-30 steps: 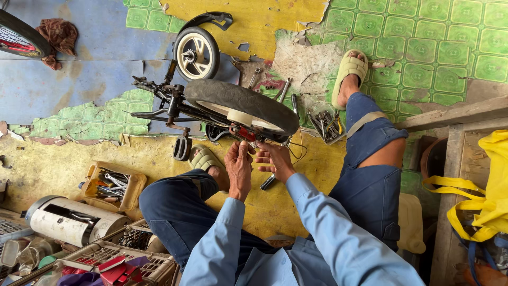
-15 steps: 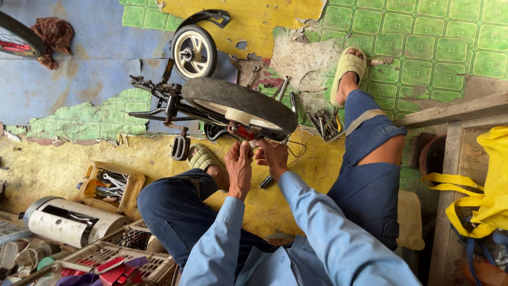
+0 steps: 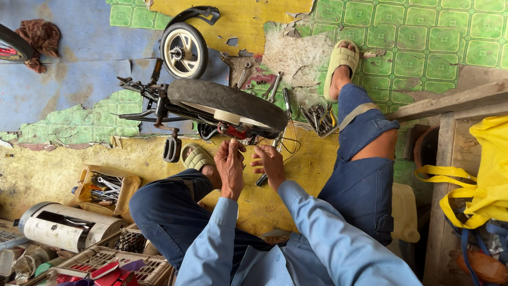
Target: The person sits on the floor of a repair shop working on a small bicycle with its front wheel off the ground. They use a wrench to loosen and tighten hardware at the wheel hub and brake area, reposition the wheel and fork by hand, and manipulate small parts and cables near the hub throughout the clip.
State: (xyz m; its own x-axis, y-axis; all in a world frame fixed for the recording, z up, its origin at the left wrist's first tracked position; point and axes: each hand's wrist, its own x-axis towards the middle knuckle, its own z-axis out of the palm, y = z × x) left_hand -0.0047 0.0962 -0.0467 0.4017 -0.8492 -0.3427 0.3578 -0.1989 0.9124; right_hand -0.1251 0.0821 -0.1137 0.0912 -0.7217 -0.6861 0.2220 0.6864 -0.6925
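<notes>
While the small bicycle (image 3: 211, 108) lies on its side on the floor, black rear tyre (image 3: 227, 100) facing up, left hand (image 3: 231, 167) pinches the red axle fitting (image 3: 236, 132). Right hand (image 3: 270, 165) sits just beside it, fingers curled; can't tell what it grips.

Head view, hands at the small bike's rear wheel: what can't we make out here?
- Head view: what the left hand pinches at the black-tyred rear wheel is too small to tell, hidden by its fingers.
- Right hand: its grip is unclear, the palm faces away.
- Red part at the hub: tucked under the tyre.
- Dark wheel with a red stripe: cut off by the left edge.
- Loose metal tools on the floor: too small to sort.
</notes>
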